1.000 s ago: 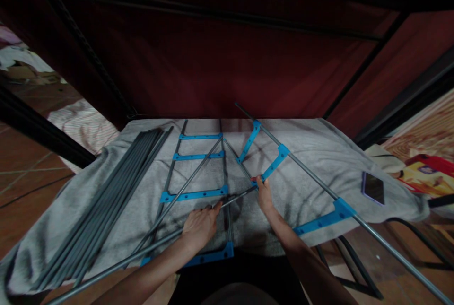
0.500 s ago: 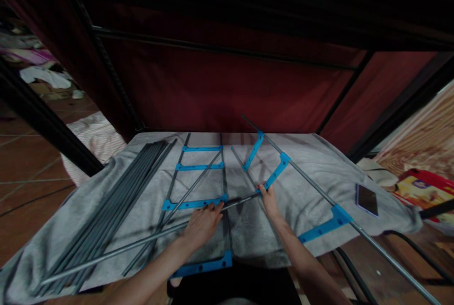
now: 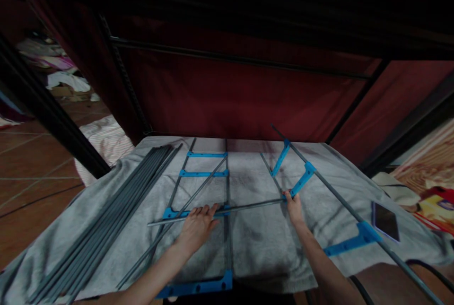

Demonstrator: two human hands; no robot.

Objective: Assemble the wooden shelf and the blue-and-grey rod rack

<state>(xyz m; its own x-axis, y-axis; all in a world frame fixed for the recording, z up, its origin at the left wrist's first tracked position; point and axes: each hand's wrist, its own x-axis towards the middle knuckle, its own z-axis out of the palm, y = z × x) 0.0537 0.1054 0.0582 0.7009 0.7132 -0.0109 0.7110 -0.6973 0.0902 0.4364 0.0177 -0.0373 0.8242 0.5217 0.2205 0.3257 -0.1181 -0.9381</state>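
Observation:
My left hand [image 3: 199, 225] is closed over a slim grey metal tube [image 3: 248, 207], which lies across a ladder-like frame [image 3: 227, 243] of grey tubes and blue plastic brackets. The far end of that tube reaches my right hand [image 3: 294, 206]. There my right fingers pinch the lower end of a blue bracket [image 3: 302, 182] on a second, tilted frame, whose long outer tube [image 3: 335, 194] runs from the back toward the lower right. Whether the tube end sits inside the bracket is hidden by my fingers. A further loose tube [image 3: 193, 194] slants over the left frame.
A bundle of several grey tubes [image 3: 113, 215] lies on the left of the grey cloth [image 3: 258, 248]. A phone [image 3: 386, 220] rests at the right. Dark bars and a red panel [image 3: 241, 101] stand behind, with a yellow-and-red package [image 3: 438, 208] at the far right.
The tube across the frame has moved right, its left end leaving the bundle. In the picture, my right hand and the tilted frame appear further right. Both hands keep their hold.

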